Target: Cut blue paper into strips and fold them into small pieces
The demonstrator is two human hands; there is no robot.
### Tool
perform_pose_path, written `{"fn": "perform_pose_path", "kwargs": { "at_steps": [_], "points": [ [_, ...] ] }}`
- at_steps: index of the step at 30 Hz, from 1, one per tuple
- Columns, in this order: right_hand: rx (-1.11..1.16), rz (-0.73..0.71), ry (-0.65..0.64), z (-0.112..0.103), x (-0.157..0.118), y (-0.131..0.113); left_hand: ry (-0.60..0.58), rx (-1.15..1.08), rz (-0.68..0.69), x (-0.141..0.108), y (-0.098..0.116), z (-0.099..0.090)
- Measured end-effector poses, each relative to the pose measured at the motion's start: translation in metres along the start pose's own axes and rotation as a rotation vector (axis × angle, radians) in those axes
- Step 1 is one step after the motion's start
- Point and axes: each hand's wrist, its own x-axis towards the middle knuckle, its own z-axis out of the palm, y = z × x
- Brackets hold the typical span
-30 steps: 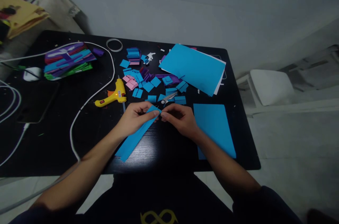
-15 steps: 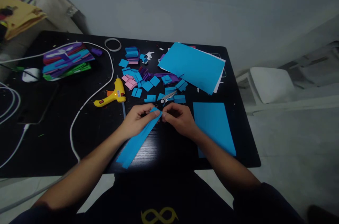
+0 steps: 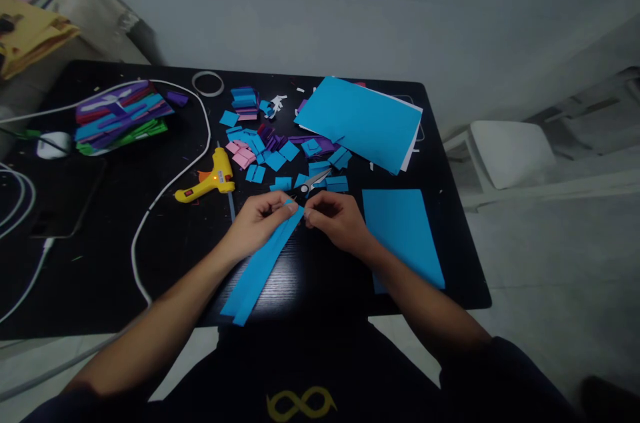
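Observation:
Long blue paper strips [image 3: 263,269] slant down toward the table's front edge, their upper end pinched between thumb and fingers of my left hand [image 3: 263,219]. At that upper end my right hand [image 3: 336,219] has its thumb and fingertips pressed together; whatever lies between them is too small to make out. Scissors [image 3: 313,183] lie just beyond my hands, blades pointing to the right. Folded blue pieces [image 3: 275,160] and pink pieces [image 3: 243,153] are scattered behind them.
Left of my hands lies a yellow glue gun [image 3: 215,179]. A white cable [image 3: 170,186] curves across the black table [image 3: 115,263]. Blue sheets [image 3: 363,119] lie at the back right, another blue sheet [image 3: 403,229] by my right forearm. Bundled strips [image 3: 120,116], a phone [image 3: 70,199].
The lower ends of the blue strips have spread slightly apart. Both hands stay near the strips' upper end. The whole view has shifted a little.

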Motion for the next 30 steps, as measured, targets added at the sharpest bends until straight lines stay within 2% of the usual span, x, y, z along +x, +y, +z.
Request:
{"fn": "perform_pose_path", "kwargs": {
  "at_steps": [4,9,15,19,22,26,30],
  "points": [
    [0.006,-0.003,0.017,-0.0032,0.0028,0.0022,-0.092,-0.133,-0.143,0.0,0.0004,-0.0002],
    [0.045,0.007,0.03,-0.0047,0.0056,0.0041,-0.064,-0.217,-0.206,0.0009,0.0001,0.0009],
    [0.025,0.029,0.055,-0.0062,0.0055,0.0004,-0.099,-0.284,-0.289,0.0008,-0.0004,0.0013],
    [0.041,0.022,0.051,-0.0073,0.0061,0.0002,-0.073,-0.284,-0.28,0.0012,-0.0017,-0.0002],
    [0.078,0.051,-0.001,-0.0084,0.0066,0.0,-0.073,-0.262,-0.258,0.0014,-0.0015,-0.0005],
    [0.099,0.121,-0.096,-0.0071,0.0059,-0.0004,-0.11,-0.205,-0.21,0.0009,-0.0005,0.001],
    [0.06,0.114,-0.09,-0.0053,0.0056,0.0012,-0.137,-0.189,-0.19,0.0011,0.0,0.0022]
  ]
}}
